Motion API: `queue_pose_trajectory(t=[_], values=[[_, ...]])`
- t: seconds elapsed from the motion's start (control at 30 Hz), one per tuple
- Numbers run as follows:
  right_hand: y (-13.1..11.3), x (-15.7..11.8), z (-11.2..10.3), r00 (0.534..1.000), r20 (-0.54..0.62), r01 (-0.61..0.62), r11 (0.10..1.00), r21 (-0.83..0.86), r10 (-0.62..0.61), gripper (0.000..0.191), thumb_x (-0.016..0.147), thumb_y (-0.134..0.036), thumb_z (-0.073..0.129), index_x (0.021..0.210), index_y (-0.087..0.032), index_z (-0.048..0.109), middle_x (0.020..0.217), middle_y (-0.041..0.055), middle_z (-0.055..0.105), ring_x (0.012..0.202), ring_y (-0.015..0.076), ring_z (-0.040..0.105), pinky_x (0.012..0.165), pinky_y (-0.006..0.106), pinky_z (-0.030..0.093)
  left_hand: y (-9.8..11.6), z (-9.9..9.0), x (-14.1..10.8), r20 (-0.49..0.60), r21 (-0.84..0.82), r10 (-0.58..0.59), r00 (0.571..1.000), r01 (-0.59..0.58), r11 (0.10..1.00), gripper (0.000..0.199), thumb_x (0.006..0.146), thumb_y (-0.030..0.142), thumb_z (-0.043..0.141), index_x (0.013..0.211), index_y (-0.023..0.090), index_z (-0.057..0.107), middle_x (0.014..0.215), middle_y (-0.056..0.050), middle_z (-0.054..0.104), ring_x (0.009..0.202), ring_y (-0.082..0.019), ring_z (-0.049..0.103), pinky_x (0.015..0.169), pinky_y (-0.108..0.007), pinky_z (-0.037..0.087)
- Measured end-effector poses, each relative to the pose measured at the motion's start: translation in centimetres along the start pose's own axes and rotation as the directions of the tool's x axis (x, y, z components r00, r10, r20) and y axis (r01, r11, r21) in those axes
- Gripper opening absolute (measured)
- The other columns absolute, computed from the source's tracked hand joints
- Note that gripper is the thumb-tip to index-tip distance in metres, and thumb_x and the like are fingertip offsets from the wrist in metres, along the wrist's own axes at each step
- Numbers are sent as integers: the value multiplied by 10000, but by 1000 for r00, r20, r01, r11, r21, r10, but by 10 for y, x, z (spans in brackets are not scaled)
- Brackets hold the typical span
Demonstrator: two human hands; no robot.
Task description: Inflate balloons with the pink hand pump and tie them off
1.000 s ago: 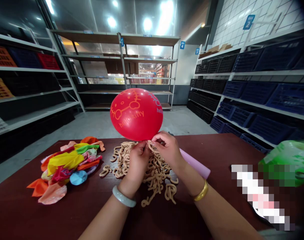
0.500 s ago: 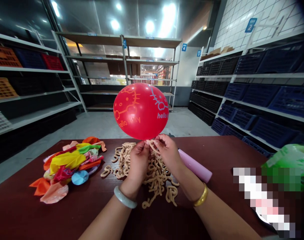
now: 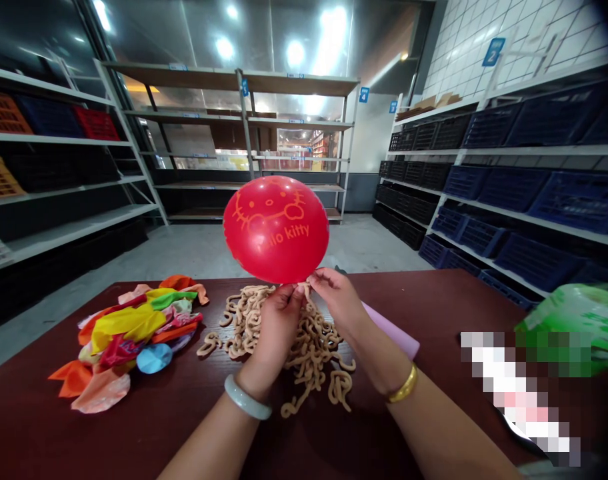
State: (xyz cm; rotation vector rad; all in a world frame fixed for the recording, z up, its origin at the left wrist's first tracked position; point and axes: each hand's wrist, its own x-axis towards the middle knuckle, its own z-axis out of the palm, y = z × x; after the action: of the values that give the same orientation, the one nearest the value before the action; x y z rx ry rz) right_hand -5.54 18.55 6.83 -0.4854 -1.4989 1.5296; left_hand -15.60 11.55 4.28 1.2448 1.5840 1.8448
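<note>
An inflated red balloon (image 3: pixel 277 230) with an orange cat print stands above the table, its neck end down between my hands. My left hand (image 3: pixel 278 320) is closed, thumb and fingers pinching the balloon's neck. My right hand (image 3: pixel 338 301) is beside it on the right, closed in a pinch on a tan rubber band (image 3: pixel 307 288) at the neck. The knuckles partly hide the neck and the band. Beneath both hands lies a pile of curled tan rubber bands (image 3: pixel 247 317), with several strays in front.
Limp coloured balloons (image 3: pixel 129 327) are heaped on the brown table (image 3: pixel 184 427) at the left. A pink cylinder (image 3: pixel 391 330) lies behind my right forearm. At right are a green plastic package (image 3: pixel 569 320) and a pixelated flat object (image 3: pixel 514 393). Shelving (image 3: pixel 294 85) with crates surrounds the room.
The balloon has turned, so one cat print now faces me, and it sits slightly lower and to the left. My fingers have shifted a little at the neck.
</note>
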Motion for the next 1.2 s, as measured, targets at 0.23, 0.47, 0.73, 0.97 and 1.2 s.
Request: queue_pose_trajectory(t=[0.23,0.47,0.73,0.97,1.2], values=[[-6,0,3,992,-54,-95,961,262,113,217,630,-342,735,658,-183,590,592,-25,607,511,105,525,513,235,430,0,6,-2,108,-165,-113,988,130,978,366,822,466,602,628,162,534,492,53,372,427,-70,286,433,-209,226],[3,4,-1,985,-119,-73,928,366,124,250,668,-341,721,616,-191,528,481,-50,522,376,81,439,367,203,349,4,19,-10,136,-294,-196,971,228,928,325,766,458,673,715,142,614,550,43,453,443,-54,312,437,-189,221],[8,5,1,982,-93,-110,895,432,165,251,645,-336,755,647,-193,547,502,-51,538,390,87,462,392,215,376,5,19,-10,120,-370,-231,966,259,892,339,745,464,699,718,135,622,565,34,489,441,-51,330,424,-183,217],[10,1,10,964,65,-265,904,335,258,312,586,-364,838,746,-145,681,712,15,680,620,116,592,620,243,465,-8,2,5,-38,-187,-146,989,137,973,268,771,426,644,780,159,653,669,-25,622,567,-138,525,542,-236,401],[32,1,14,949,29,-281,800,530,314,295,513,-277,861,713,-155,682,684,8,687,632,143,613,641,262,467,-18,-6,13,27,358,19,999,-27,933,288,845,354,500,914,169,710,854,-94,719,802,-254,642,746,-352,451]])
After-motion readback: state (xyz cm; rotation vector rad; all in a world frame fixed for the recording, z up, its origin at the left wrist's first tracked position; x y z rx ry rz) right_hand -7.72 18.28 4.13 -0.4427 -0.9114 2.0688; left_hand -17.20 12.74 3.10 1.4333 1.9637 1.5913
